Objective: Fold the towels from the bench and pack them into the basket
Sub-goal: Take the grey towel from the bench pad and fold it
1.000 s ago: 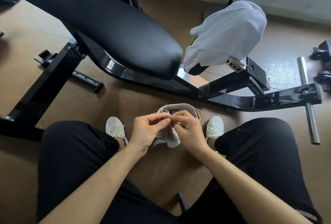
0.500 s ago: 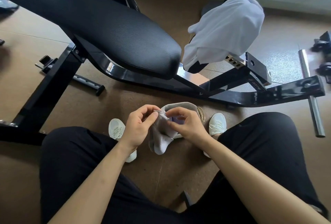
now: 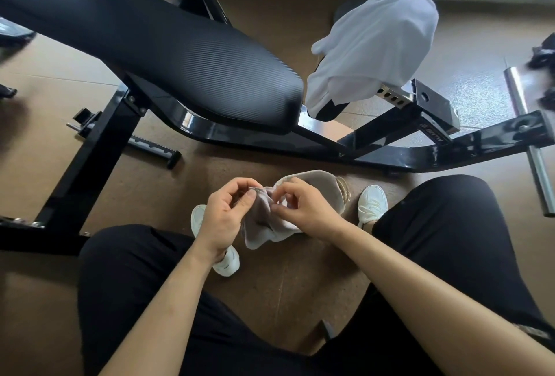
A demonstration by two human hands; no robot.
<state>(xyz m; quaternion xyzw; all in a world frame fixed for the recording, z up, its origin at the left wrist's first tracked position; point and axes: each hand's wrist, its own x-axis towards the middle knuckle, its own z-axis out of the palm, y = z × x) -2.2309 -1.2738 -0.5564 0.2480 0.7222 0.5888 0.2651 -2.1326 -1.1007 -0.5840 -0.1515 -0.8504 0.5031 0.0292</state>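
Note:
A small grey towel (image 3: 264,222) hangs between my knees, held by both hands. My left hand (image 3: 225,213) pinches its top edge on the left, and my right hand (image 3: 306,210) pinches it on the right. Behind my right hand sits a woven basket (image 3: 345,192), mostly hidden, with a beige towel (image 3: 318,180) over its top. A white towel (image 3: 375,42) is draped over the end of the black bench (image 3: 180,54).
The bench's black steel frame (image 3: 390,150) runs across the floor in front of my feet. A chrome bar (image 3: 531,141) lies at the right, with dark weights (image 3: 543,51) beyond it. My white shoes (image 3: 372,204) stand either side of the basket.
My hands have drawn apart while gripping the grey towel, which now hangs lower and more spread between them. The view has shifted slightly.

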